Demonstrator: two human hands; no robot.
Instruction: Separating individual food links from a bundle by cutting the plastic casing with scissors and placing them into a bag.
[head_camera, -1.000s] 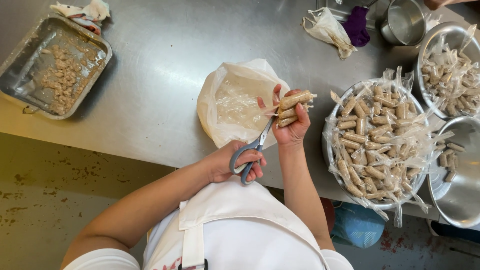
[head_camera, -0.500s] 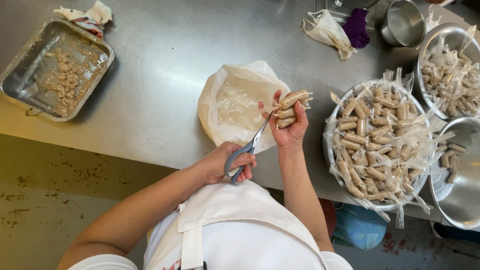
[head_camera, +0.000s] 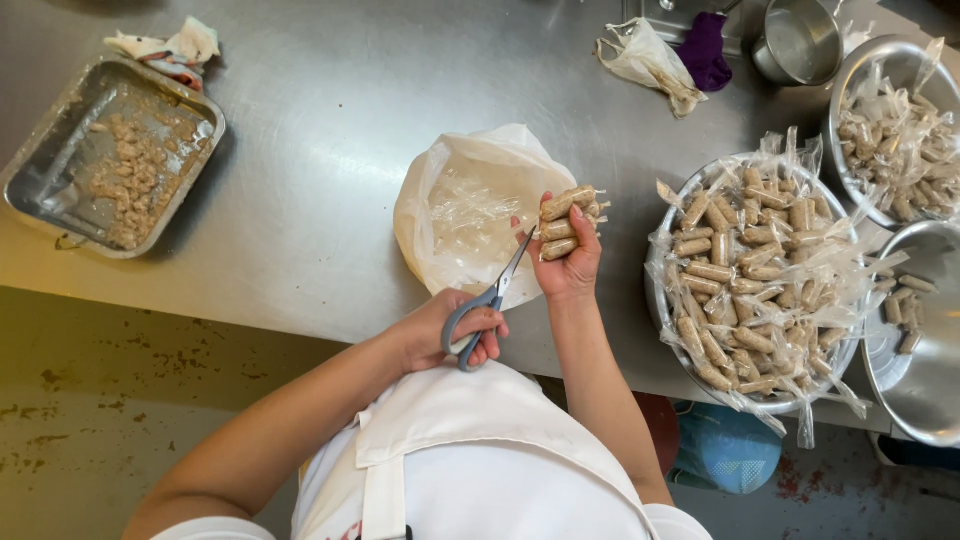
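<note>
Colours on the steel table, seen from above

Scissors (head_camera: 480, 305): grey-blue handles, silver blades. Sausages (head_camera: 565, 222) in the right hand (head_camera: 570, 262): pale tan, in clear wrap. Plastic bag (head_camera: 470, 205): milky white, see-through. Big bowl (head_camera: 750, 270): silver, lined with clear film, filled with the same tan. Tray (head_camera: 60, 200): dull silver, beige crumbs inside. Table (head_camera: 330, 100): brushed grey, yellowish along the near edge. Cloth (head_camera: 706, 50): deep purple. Rag (head_camera: 165, 45): white with red and grey stripes. Apron (head_camera: 480, 460): plain white. Stool (head_camera: 728, 450): blue. Floor (head_camera: 100, 400): olive-brown, rust-flecked.
</note>
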